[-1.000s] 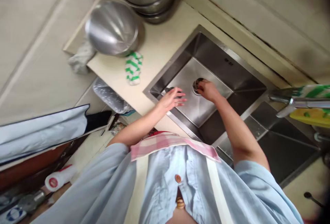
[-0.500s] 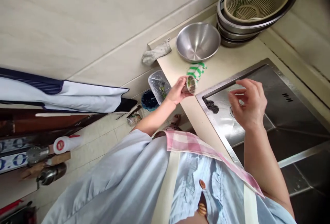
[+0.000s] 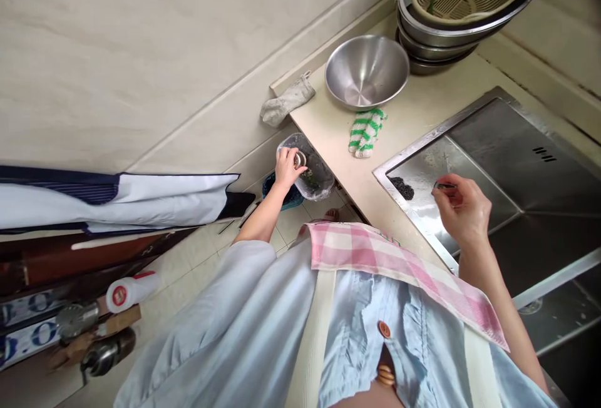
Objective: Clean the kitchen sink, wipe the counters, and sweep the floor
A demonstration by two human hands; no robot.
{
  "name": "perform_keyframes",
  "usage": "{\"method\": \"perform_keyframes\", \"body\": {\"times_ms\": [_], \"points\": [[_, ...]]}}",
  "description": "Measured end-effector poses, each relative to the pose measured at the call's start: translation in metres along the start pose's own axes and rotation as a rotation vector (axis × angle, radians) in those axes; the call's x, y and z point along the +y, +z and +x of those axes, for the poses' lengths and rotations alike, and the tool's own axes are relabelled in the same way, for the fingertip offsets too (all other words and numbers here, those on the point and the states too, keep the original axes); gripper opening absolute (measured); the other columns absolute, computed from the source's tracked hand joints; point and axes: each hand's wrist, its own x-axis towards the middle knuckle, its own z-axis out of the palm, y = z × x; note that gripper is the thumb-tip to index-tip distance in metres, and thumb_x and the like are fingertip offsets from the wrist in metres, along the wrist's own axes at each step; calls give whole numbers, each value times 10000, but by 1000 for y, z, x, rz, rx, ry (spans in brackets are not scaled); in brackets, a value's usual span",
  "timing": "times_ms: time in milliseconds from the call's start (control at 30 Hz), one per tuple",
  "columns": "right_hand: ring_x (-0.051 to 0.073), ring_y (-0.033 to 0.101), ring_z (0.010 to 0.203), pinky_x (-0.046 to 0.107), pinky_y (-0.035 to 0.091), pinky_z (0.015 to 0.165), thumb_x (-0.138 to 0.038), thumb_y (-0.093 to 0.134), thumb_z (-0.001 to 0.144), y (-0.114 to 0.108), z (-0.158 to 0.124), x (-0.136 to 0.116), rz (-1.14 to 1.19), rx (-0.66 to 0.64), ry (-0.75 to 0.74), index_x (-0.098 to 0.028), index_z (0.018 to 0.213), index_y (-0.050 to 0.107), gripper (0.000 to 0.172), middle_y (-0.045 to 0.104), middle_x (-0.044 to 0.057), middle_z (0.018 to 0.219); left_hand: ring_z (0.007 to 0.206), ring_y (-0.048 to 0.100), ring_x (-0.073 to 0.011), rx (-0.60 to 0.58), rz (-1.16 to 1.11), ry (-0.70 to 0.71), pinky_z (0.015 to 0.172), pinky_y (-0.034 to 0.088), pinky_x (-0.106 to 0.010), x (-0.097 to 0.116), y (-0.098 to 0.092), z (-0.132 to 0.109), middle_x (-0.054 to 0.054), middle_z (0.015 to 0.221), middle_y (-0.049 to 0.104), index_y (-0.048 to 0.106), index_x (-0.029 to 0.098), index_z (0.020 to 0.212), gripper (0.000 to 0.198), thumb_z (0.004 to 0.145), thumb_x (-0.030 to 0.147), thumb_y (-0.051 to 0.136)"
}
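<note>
The left hand (image 3: 285,171) grips a small metal cup (image 3: 300,159) over the lined bin (image 3: 323,169), probably so drips land inside, while the right hand (image 3: 466,209) curls over the sink (image 3: 526,170), its grip unclear.

The single view comes from the person's head, looking forward and steeply down, so the shirt (image 3: 201,333) and apron (image 3: 370,255) fill the bottom edge at close range. It faces obliquely across the front edge of the counter (image 3: 413,111) toward its back corner, taking in the left hand (image 3: 287,169) and right hand (image 3: 467,211), while the sink (image 3: 507,145) runs off at right
</note>
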Motion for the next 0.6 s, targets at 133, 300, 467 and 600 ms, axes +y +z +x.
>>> {"method": "perform_keyframes", "body": {"times_ms": [133, 300, 467, 600], "points": [[216, 701, 696, 361, 574, 608, -350, 640, 821, -2, 5, 4, 6, 38, 48, -312, 981, 666, 166, 723, 99, 998, 1281, 452, -420, 24, 5, 25, 1134, 308, -535, 2, -4, 0, -211, 1290, 542, 615, 152, 1167, 654, 627, 294, 956], [219, 715, 705, 356, 574, 616, -355, 639, 811, 9, 20, -9, 51, -59, 41, -285, 972, 674, 179, 738, 106, 987, 1287, 472, -396, 66, -92, -48, 1152, 324, -511, 1, -1, 4, -188, 1290, 576, 639, 160, 1140, 667, 567, 222, 973], [207, 737, 699, 329, 584, 626, -326, 624, 830, 55, 43, -36, 236, -271, 90, -234, 1060, 682, 255, 757, 81, 945, 971, 656, -244, 41, -747, -432, 870, 532, -369, -5, -7, -8, -75, 1037, 678, 639, 215, 1119, 563, 720, 550, 854], [172, 747, 682, 283, 585, 665, -256, 610, 902, 120, 53, -85, 288, -673, 81, -190, 1132, 673, 247, 773, 67, 956, 829, 707, -227, -62, -1102, -603, 675, 547, -316, -2, -9, -23, -104, 900, 729, 656, 184, 1105, 693, 847, 816, 537]]}}
